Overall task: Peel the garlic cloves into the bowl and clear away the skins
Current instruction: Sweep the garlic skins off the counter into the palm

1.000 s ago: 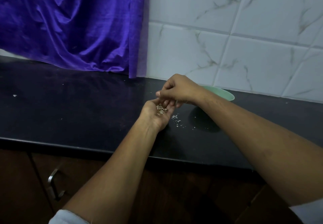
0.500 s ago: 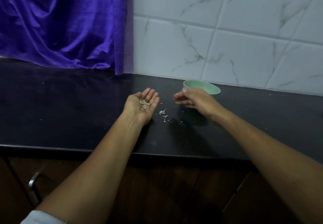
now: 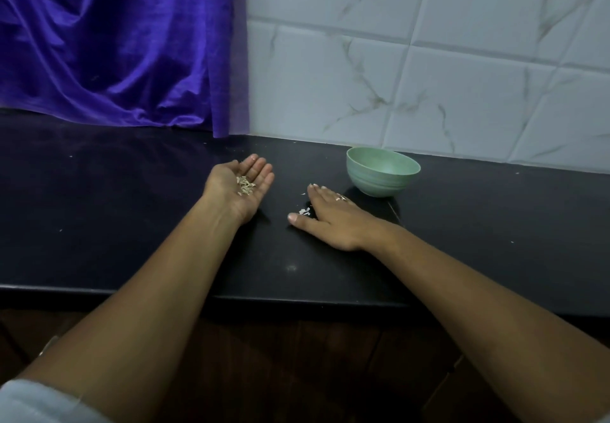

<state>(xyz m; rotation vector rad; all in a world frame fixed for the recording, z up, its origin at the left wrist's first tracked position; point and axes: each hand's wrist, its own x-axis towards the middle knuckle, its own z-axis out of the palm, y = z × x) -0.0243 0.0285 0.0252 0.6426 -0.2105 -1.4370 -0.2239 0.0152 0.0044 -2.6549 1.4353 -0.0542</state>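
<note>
one bowl (image 3: 383,175), two grips, one worktop (image 3: 132,208)
left grip (image 3: 231,199) and right grip (image 3: 330,221); one small heap of skins (image 3: 246,186), a few loose flakes (image 3: 304,211); one purple cloth (image 3: 115,43).

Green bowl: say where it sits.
Head view, right of centre: the green bowl stands on the black counter by the tiled wall, beyond the right hand.

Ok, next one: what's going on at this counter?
A person is tidying up at the black countertop. The left hand is cupped palm up, carrying a small heap of garlic skins. The right hand lies flat, palm down, on the counter next to a few loose flakes. A green bowl stands just beyond it by the tiled wall; its contents cannot be seen.
</note>
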